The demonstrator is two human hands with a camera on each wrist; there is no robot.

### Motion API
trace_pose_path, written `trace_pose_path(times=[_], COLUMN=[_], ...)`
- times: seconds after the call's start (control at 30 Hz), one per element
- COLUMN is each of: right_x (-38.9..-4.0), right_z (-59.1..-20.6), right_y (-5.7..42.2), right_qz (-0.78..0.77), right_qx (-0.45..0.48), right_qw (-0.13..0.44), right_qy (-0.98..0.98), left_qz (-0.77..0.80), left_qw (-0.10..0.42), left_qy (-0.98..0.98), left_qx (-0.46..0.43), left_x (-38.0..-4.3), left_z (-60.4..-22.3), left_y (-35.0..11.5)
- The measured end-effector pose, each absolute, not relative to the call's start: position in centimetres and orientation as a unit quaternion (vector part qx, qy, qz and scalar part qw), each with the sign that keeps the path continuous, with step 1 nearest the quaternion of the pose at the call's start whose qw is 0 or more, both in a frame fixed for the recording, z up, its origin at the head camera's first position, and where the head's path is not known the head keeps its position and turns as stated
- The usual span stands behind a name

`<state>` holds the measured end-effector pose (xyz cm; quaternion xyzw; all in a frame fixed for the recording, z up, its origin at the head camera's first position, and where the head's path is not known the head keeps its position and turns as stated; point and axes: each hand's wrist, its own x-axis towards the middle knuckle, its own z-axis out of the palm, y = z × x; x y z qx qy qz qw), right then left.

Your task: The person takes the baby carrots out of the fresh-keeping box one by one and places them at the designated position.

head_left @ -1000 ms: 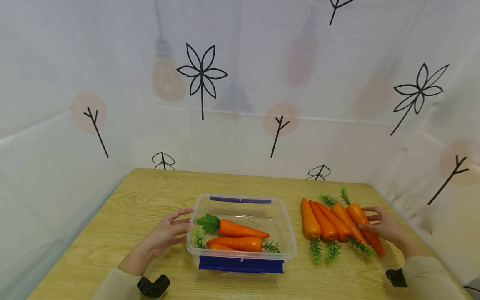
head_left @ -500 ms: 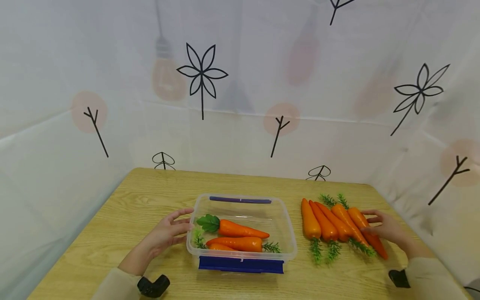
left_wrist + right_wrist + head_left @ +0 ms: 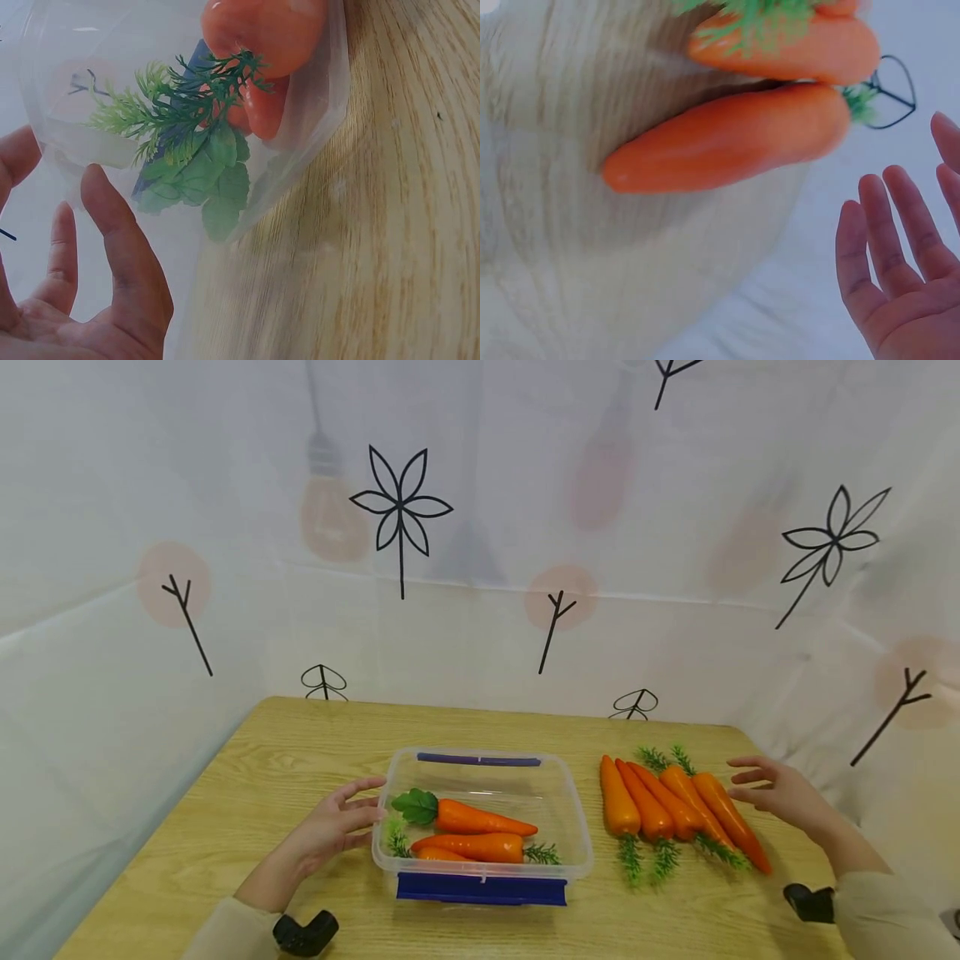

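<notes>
A clear plastic container (image 3: 581,827) with blue side latches stands mid-table. In it lie an orange carrot with broad green leaves (image 3: 483,818), a feathery-topped carrot (image 3: 480,847) and another carrot, partly hidden behind the front rim. At the container's left wall is my left hand (image 3: 330,831), fingers spread and loosely bent; the left wrist view shows fingertips at or very near the clear plastic. My right hand (image 3: 783,793) hovers, empty, to the right of the rightmost carrot (image 3: 727,818). In the right wrist view its fingers are extended, apart from that carrot (image 3: 735,139).
Several carrots lie side by side right of the container, among them the leftmost carrot (image 3: 620,797), some tops pointing back and others forward. The wooden table (image 3: 315,735) ends at a white printed cloth (image 3: 480,635) behind and at the sides.
My right hand has let go of the rightmost carrot and drawn away to the right. That carrot's top has shifted slightly toward its neighbour. My left hand and the container have stayed put.
</notes>
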<state>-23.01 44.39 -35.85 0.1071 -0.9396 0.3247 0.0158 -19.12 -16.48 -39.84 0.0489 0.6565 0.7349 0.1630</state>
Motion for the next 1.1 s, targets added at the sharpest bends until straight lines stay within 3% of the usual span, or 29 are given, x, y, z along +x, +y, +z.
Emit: trace_pose_path(times=[1.1], right_x=[-22.5], right_z=[-31.2], right_y=[33.3], right_qz=[0.305], right_qx=[0.280], right_qw=[0.069], right_qy=[-0.908], left_qz=[0.728], left_qw=[0.164], left_qy=[0.664], left_qx=[0.052], left_x=[-19.1], left_z=[-40.1], left_y=[-16.5])
